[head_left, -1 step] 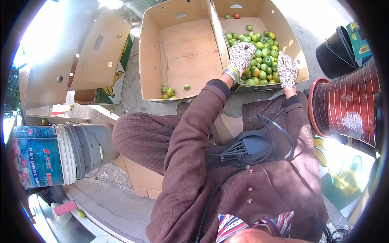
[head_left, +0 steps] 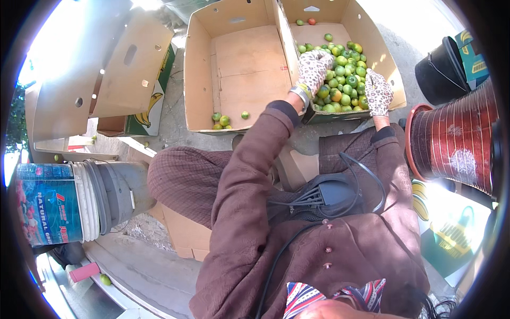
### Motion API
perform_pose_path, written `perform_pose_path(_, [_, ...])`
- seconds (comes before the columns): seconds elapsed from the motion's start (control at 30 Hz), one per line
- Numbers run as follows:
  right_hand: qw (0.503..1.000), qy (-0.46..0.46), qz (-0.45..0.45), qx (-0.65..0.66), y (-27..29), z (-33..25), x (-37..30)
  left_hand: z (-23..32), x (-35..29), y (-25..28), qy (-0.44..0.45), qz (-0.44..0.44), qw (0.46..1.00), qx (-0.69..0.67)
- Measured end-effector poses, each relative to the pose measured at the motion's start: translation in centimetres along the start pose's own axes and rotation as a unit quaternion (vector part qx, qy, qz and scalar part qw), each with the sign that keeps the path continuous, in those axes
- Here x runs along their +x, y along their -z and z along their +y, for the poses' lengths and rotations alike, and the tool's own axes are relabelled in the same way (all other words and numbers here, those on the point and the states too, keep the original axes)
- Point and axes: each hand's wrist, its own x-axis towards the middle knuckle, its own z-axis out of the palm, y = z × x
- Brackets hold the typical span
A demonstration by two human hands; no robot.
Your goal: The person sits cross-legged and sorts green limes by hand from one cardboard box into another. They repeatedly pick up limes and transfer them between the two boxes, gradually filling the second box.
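Both hands wear white gloves with brown leopard spots. My left hand (head_left: 314,70) is over the left part of a pile of tomatoes (head_left: 348,80), fingers bent down and closed; what they hold, if anything, is hidden. At the pile's right edge is my right hand (head_left: 379,94), its fingers together and curled down against the fruit, their tips hidden. The small round tomatoes are mostly green, some yellow-orange, and fill the near part of the right cardboard box (head_left: 382,32). One red tomato (head_left: 312,22) lies at its far end beside a green one.
Left of it stands a second cardboard box (head_left: 249,53) with several green tomatoes (head_left: 224,120) at its near left corner. A black bucket (head_left: 440,72) and a red ribbed container (head_left: 451,135) are at right. Stacked buckets (head_left: 106,196) lie at left, below an open banana carton (head_left: 146,114).
My left hand has shifted slightly left and toward me over the pile. My right hand stays at almost the same place.
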Motion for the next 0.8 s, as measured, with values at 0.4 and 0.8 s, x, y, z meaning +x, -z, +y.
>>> perform_pose_path(0.4, [0.996,0.021,0.006,0.091,-0.6,-0.7,-0.3,-15.8,-2.4,21.9,0.281,-0.298,0.707,0.577])
perform_pose_path(0.8, [0.993,0.003,-0.005,0.117,0.8,0.8,-1.6,-15.9,-6.2,16.9,0.282,-0.388,0.676,0.559])
